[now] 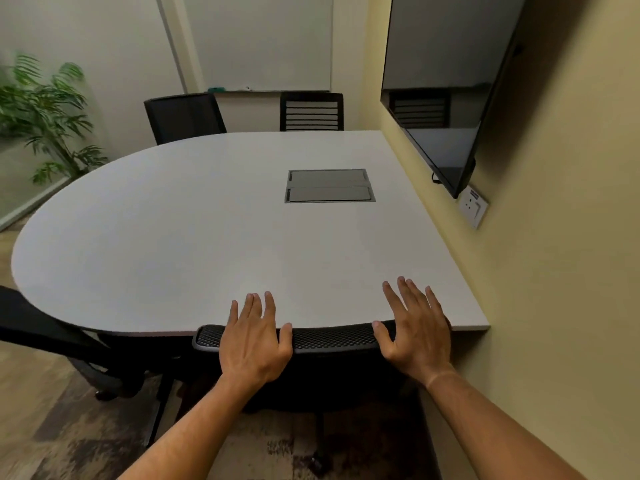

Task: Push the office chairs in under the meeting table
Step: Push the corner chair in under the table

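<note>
1. At far left, a black office chair [41,327] sits angled beside the grey counter [207,220], not yet tucked.
2. The left hand [254,344] and right hand [415,334] rest flat on the mesh chair back [329,337], fingers [268,306] spread, gripping nothing.
3. That backrest's long axis runs left to right, touching the counter edge; the chair faces inward.
4. Even pressure from both palms would likely keep it square.

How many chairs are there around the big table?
4. One chair sits at the near edge under both hands, one at the near left, and two at the far side: a mesh one and a slatted one. More could be out of view.
</note>
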A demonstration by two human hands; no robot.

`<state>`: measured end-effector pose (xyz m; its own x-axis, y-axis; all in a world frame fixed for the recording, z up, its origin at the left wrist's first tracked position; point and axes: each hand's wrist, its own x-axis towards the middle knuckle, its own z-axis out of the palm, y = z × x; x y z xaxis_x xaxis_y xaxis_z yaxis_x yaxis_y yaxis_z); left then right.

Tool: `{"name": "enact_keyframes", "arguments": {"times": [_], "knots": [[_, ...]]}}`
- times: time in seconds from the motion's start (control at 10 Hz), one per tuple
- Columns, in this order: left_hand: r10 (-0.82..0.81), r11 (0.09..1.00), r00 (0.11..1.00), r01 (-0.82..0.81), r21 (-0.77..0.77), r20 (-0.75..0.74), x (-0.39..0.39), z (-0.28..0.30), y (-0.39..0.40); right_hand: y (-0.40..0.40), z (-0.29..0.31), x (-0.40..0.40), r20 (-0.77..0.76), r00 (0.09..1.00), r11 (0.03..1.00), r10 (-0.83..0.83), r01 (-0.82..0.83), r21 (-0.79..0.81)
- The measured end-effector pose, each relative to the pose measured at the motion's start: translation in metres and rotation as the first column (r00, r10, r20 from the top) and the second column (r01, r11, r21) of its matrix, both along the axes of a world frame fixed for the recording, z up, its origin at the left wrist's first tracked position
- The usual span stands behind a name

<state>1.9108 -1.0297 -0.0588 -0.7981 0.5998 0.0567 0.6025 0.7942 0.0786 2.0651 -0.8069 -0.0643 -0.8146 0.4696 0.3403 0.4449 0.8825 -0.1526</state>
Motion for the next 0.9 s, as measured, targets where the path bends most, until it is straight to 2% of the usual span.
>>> {"name": "enact_keyframes", "arguments": {"times": [0.5,0.7,0.8,0.9], "knots": [[-0.033,0.996,0.999,0.033,0.083,0.002,-0.032,0.005,-0.014,-0.013,0.004,-0.022,0.015,1.000,1.000,-0.024,0.024,0.012],[-0.070,0.996,0.996,0.067,0.058,0.050,-0.034,0.008,-0.016,-0.014,0.004,-0.020,0.033,0.999,1.000,-0.028,0.028,-0.007],[-0.119,0.987,0.993,0.116,0.109,0.023,-0.038,0.017,-0.017,-0.014,0.014,-0.024,0.005,1.000,1.000,0.017,-0.017,-0.002],[-0.153,0.971,0.986,0.162,0.173,-0.064,-0.048,0.044,-0.011,-0.015,0.044,-0.038,-0.078,0.996,0.999,0.047,-0.045,0.025]]}}
